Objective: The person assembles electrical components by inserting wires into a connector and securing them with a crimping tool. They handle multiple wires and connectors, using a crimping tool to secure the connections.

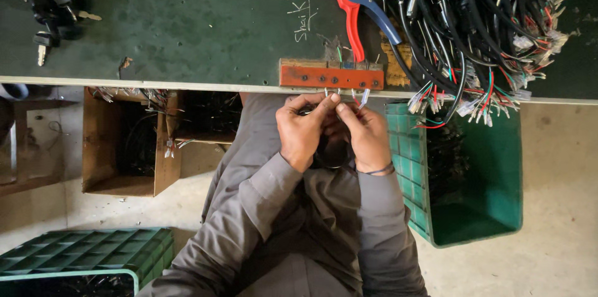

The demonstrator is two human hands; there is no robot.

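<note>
1. Left hand [303,129] at frame centre, fingers pinched narrow on thin wire ends [358,96] of a black cable [328,159].
2. Right hand [367,135] touches it, fingertips closed on the same wires.
3. Just above, an orange drilled block [330,76] sits on the green bench edge [187,35].
4. Red-blue wire stripper [352,4] lies top centre, beside a black harness bundle [473,29].
5. Green crate [492,179] stands right.

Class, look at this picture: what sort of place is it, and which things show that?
Probably a small wiring workshop: a heap of black cable harnesses, red wire strippers on the bench, and green crates.
</note>
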